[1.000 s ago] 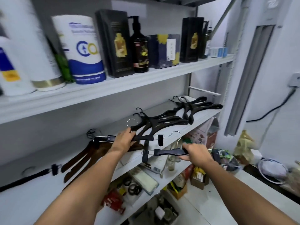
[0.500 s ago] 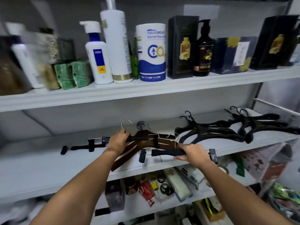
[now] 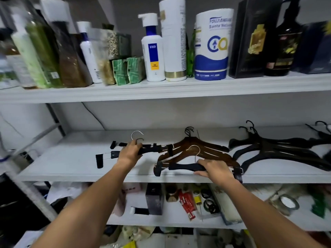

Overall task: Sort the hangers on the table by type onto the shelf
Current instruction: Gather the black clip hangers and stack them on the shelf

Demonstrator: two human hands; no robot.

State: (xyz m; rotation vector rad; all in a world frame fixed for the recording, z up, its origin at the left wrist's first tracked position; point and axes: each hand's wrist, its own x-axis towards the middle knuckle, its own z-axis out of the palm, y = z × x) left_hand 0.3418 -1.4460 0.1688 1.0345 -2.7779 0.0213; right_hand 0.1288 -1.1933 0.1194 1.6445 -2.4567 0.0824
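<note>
Hangers with clips fill both of my hands at the middle shelf (image 3: 71,163). My left hand (image 3: 130,152) curls round the bar of a black clip hanger (image 3: 152,149) above the shelf's left part. A second clip hanger (image 3: 100,161) shows just below it, and I cannot tell whether the fingers hold that one too. My right hand (image 3: 215,169) grips a dark clip hanger (image 3: 182,166) by its bar at the shelf's front edge, over the brown wooden hangers (image 3: 206,145). Black plastic hangers (image 3: 279,149) lie further right.
</note>
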